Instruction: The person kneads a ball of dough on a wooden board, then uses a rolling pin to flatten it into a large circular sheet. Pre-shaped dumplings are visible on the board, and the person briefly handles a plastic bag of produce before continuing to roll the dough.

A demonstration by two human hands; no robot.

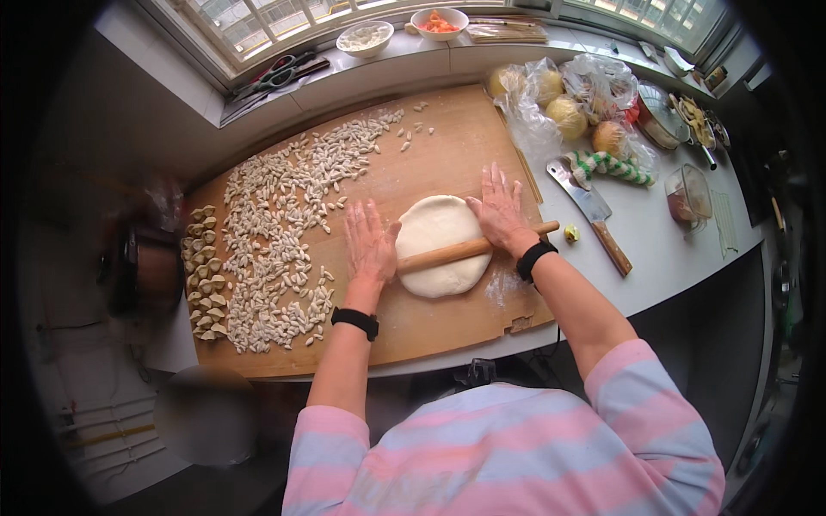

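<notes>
A round, flattened sheet of pale dough [439, 222] lies on a wooden board, with a wooden rolling pin [445, 255] across its lower half. My left hand [371, 242] is laid flat, fingers stretched away from me, its palm over the pin's left end, which it hides. Beyond the dough's right edge, my right hand [500, 206] is also stretched out flat, and the pin passes under the heel of its palm. The pin's right tip sticks out past that wrist. Neither hand has its fingers wrapped around the pin.
Many small shaped dough pieces [277, 226] cover the left of the wooden board [452, 148], beside rows of folded dumplings [205, 277]. To the right lie a cleaver [587, 200], bagged round fruit [566, 116] and a clear container [689, 197]. Bowls [365, 39] and scissors [277, 76] line the sill.
</notes>
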